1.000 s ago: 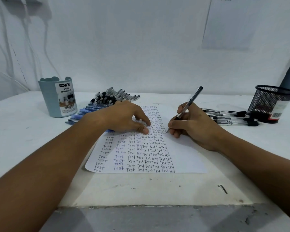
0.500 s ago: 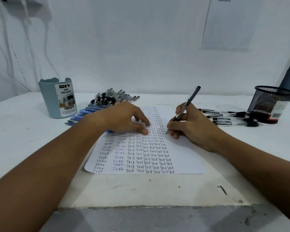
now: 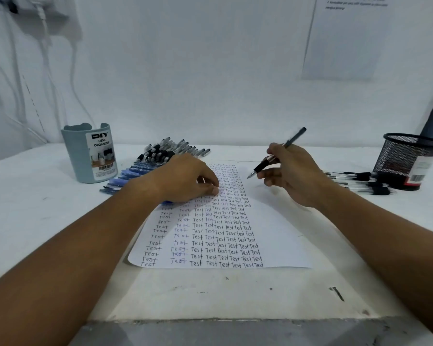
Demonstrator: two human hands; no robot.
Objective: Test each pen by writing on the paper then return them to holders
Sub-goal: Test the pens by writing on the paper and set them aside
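Note:
A white paper [image 3: 280,236] lies on the table, its left half filled with columns of the word "Test". My left hand [image 3: 185,179] rests on the paper's upper left part, fingertips pressing it down. My right hand [image 3: 293,173] grips a black pen [image 3: 276,156], lifted above the paper's upper right with its tip pointing down-left, clear of the sheet. A grey-blue desk organizer [image 3: 89,153] stands at the left. A black mesh holder [image 3: 408,158] stands at the right.
A pile of black and blue pens [image 3: 158,156] lies between the organizer and the paper, partly behind my left hand. Several black pens [image 3: 363,182] lie beside the mesh holder. A wall runs along the table's back; the table's front edge is near me.
My right hand has lifted the pen off the paper and moved up and to the right. My left hand has stayed on the sheet.

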